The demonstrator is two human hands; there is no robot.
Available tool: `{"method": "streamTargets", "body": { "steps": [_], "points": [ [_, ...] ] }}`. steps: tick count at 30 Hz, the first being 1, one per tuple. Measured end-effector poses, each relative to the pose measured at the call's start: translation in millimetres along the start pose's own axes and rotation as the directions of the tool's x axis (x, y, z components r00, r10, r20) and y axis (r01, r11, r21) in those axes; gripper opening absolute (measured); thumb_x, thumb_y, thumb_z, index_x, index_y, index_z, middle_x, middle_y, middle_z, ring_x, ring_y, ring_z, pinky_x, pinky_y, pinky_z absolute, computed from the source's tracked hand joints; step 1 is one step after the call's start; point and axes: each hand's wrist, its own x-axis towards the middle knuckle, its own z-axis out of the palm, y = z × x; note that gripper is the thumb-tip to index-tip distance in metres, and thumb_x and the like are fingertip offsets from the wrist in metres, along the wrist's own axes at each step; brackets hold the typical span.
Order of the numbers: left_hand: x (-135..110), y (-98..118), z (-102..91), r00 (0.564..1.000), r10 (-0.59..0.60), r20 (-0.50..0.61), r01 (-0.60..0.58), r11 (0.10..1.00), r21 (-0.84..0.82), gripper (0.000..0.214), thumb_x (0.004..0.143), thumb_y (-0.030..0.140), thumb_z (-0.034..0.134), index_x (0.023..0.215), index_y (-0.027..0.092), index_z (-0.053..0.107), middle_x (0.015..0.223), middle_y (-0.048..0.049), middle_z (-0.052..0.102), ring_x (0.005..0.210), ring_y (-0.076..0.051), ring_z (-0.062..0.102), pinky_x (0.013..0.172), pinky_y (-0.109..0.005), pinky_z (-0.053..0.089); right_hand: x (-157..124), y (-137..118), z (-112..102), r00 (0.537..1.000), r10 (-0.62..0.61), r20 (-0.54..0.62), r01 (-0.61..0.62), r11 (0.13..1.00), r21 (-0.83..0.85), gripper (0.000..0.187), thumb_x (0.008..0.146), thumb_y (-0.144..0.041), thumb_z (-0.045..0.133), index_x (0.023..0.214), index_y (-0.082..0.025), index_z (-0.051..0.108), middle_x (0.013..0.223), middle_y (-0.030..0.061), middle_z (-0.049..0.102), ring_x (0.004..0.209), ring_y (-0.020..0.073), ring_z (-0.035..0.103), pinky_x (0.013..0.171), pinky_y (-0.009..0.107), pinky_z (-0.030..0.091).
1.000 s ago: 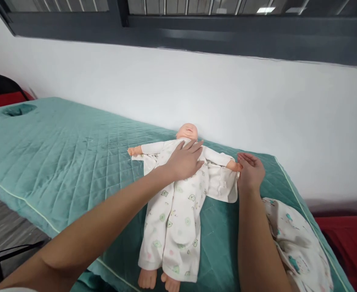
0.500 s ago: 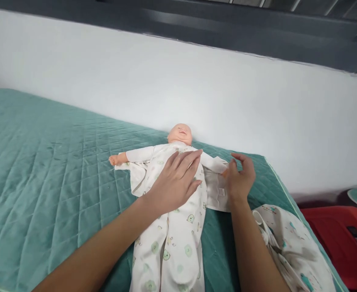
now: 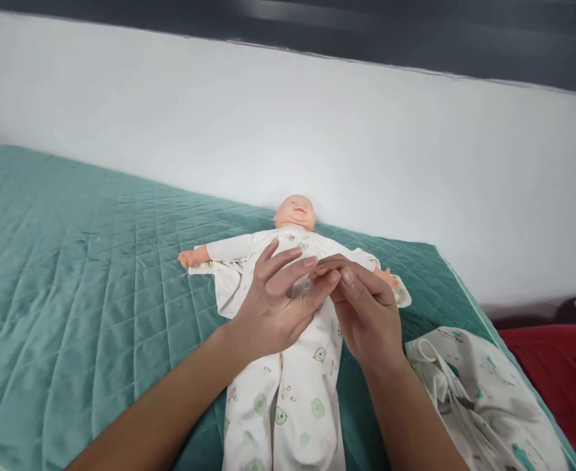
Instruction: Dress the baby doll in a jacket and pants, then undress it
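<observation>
A baby doll [image 3: 295, 212] lies on its back with its arms spread, dressed in white baby clothes [image 3: 312, 405] with small green prints. Over its chest, my left hand [image 3: 281, 304] has thumb and index finger pinched together while its other fingers fan out. Its fingertips meet those of my right hand [image 3: 366, 307], which is also closed in a pinch over the doll's side. Whatever lies between the fingertips is hidden. A loose white cloth flap [image 3: 226, 288] spreads below the doll's arm on the left side, and another flap edge shows by its other hand.
Green quilted padding [image 3: 96, 294] covers the surface under the doll. A crumpled white printed cloth [image 3: 484, 392] lies at the right edge. Beyond it stands a red plastic object [image 3: 553, 379]. A white wall [image 3: 219, 118] rises behind the doll's head.
My right hand has moved left from beside the doll's arm to meet my left hand over the torso. The left hand's flat fingers have spread and its thumb now pinches.
</observation>
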Motion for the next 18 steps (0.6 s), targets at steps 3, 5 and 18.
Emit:
{"method": "streamTargets", "body": {
  "steps": [3, 5, 18],
  "points": [
    [-1.8, -1.8, -0.2, 1.000, 0.015, 0.006, -0.016, 0.999, 0.043, 0.050, 0.090, 0.024, 0.067, 0.137, 0.041, 0.057, 0.144, -0.0047, 0.046, 0.140, -0.028, 0.041, 0.122, -0.055, 0.036, -1.1, -2.2, 1.5, 0.997, 0.012, 0.080, -0.020, 0.994, 0.109, 0.021, 0.094, -0.040, 0.064, 0.092, -0.027, 0.081, 0.095, 0.0063, 0.075, 0.104, 0.0266, 0.067, 0.097, 0.045, 0.053],
    [-2.9, -3.0, 0.3, 1.000, 0.007, 0.006, -0.008, 0.996, 0.092, 0.052, 0.093, 0.027, 0.064, 0.139, 0.047, 0.052, 0.148, -0.0026, 0.043, 0.143, -0.028, 0.038, 0.122, -0.058, 0.034, -2.0, -3.3, 0.5, 0.993, 0.041, 0.110, -0.059, 0.985, 0.165, 0.020, 0.093, -0.040, 0.066, 0.094, -0.028, 0.081, 0.092, 0.0057, 0.076, 0.103, 0.0268, 0.068, 0.097, 0.046, 0.053],
    [-5.6, -8.6, -0.8, 1.000, 0.001, -0.008, 0.001, 0.989, 0.146, 0.064, 0.095, 0.027, 0.061, 0.148, 0.053, 0.037, 0.156, -0.0012, 0.035, 0.147, -0.029, 0.032, 0.122, -0.063, 0.030, -4.6, 1.5, 0.7, 0.960, 0.079, 0.269, -0.160, 0.943, 0.293, 0.024, 0.094, -0.036, 0.062, 0.109, -0.029, 0.079, 0.109, 0.0055, 0.078, 0.113, 0.0262, 0.069, 0.107, 0.048, 0.049]
  ]
}}
